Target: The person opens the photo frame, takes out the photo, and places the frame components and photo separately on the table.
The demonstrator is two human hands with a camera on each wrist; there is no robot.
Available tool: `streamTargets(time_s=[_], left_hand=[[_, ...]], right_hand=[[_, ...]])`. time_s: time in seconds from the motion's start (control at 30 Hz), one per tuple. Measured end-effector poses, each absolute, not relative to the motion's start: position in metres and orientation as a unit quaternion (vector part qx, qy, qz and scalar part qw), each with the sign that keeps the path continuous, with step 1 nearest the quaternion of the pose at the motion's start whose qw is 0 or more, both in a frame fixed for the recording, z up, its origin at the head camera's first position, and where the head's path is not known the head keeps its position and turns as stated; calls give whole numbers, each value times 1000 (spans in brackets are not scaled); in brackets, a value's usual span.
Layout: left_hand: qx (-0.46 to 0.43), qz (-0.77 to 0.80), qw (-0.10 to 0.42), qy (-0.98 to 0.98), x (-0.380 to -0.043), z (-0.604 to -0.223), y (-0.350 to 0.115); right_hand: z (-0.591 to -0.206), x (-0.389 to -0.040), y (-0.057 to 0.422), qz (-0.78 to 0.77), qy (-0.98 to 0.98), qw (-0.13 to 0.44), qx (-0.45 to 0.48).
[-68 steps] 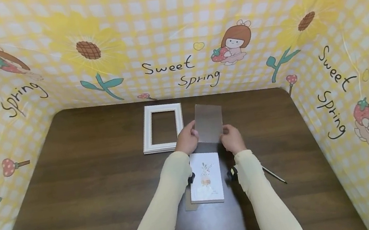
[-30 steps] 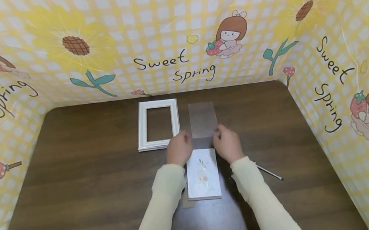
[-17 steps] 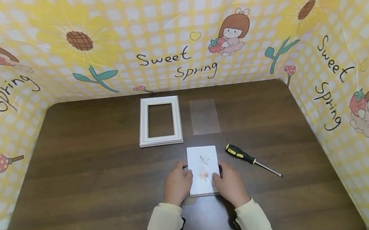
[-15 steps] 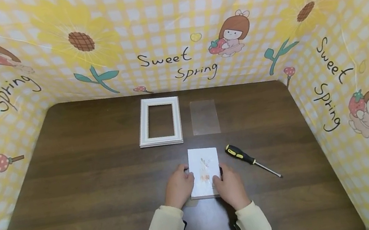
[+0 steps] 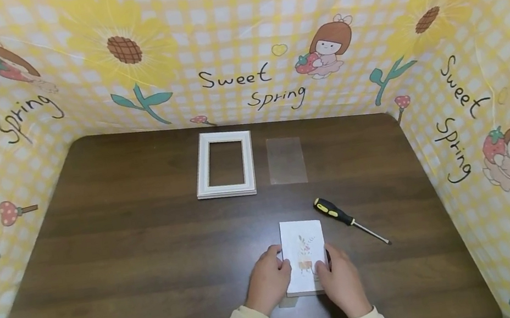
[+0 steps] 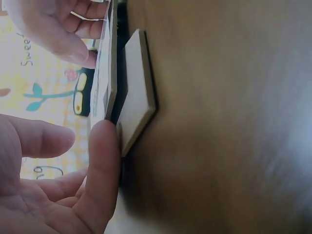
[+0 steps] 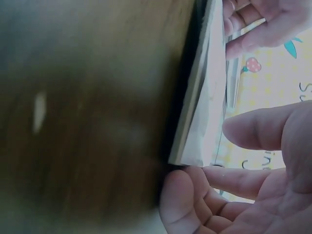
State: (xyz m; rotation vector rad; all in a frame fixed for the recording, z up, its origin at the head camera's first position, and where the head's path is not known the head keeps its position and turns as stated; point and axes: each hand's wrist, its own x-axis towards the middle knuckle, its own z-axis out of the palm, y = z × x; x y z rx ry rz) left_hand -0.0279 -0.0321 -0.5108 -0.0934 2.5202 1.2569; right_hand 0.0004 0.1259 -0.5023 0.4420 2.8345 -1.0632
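Observation:
A white card (image 5: 303, 254) printed with a small plant in a pot lies on the frame's backing board (image 7: 190, 112). Its near end lifts slightly off the board in the right wrist view. My left hand (image 5: 268, 279) holds the board's left side, thumb by the card's edge and fingers at the side. From the right, my right hand (image 5: 342, 281) grips the opposite side, its thumb over the card's lower right corner. A beige stand flap (image 6: 139, 92) juts out beneath the board, close over the table. Parts of the fingers are hidden by the board.
The white picture frame (image 5: 199, 167) lies at the back of the brown table (image 5: 123, 246), a clear sheet (image 5: 286, 161) just right of it. A black-and-yellow screwdriver (image 5: 352, 221) lies right of the board. Patterned cloth (image 5: 235, 34) walls the back and sides.
Both hands let go of the clear sheet, now flat beside the frame, and came back to the board with the card. Since then they have drawn it toward me and slightly right.

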Motion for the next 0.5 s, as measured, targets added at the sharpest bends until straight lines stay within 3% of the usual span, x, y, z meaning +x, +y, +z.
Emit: streamTargets(time_s=[0.5], left_hand=[[-31, 459, 154, 875, -25, -513, -29]], right_hand=[[-501, 7, 127, -276, 953, 21, 124]])
